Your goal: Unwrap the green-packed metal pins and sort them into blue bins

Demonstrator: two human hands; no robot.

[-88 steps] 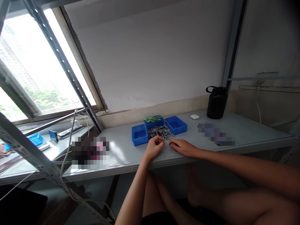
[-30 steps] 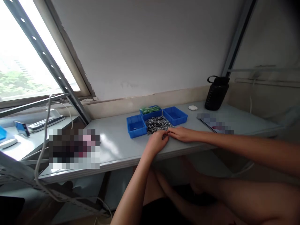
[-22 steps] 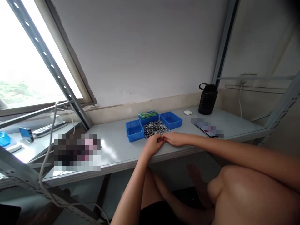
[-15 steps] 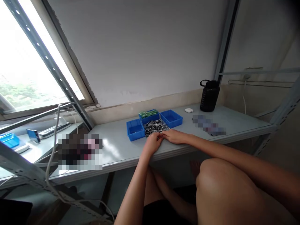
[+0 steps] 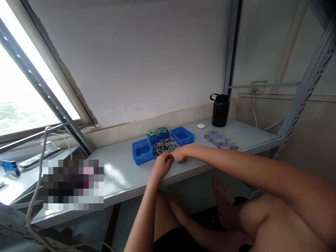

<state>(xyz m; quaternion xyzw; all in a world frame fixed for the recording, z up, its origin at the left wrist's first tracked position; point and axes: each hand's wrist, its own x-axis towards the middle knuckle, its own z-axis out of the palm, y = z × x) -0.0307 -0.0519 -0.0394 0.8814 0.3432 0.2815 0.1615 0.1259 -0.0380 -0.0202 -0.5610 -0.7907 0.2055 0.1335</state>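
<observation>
My left hand (image 5: 161, 167) is at the near edge of a pile of thin silver and dark metal pieces (image 5: 166, 145), which look like rivets or nails. Its fingers are pinched together. My right hand (image 5: 181, 153) meets it from the right, fingers curled in and closed. Whatever lies between the fingertips is too small and hidden to name. Around the pile stand three blue trays. The left tray (image 5: 144, 159) has a few thin pieces in it; the back tray (image 5: 159, 138) bears green packets (image 5: 156, 132); the right tray (image 5: 187, 140) shows nothing inside.
The pale shelf-like table (image 5: 118, 150) ends at a front edge just before my wrists. A black bottle (image 5: 220, 111), a white case (image 5: 201, 126) and a blurred-out item (image 5: 220, 140) are to the right. Another blurred area (image 5: 73, 182) and a cable (image 5: 39, 182) are at left.
The view has swung to the right, so the things sit further left in it. My right hand has curled in more, and its forearm is higher. My right knee has dropped lower.
</observation>
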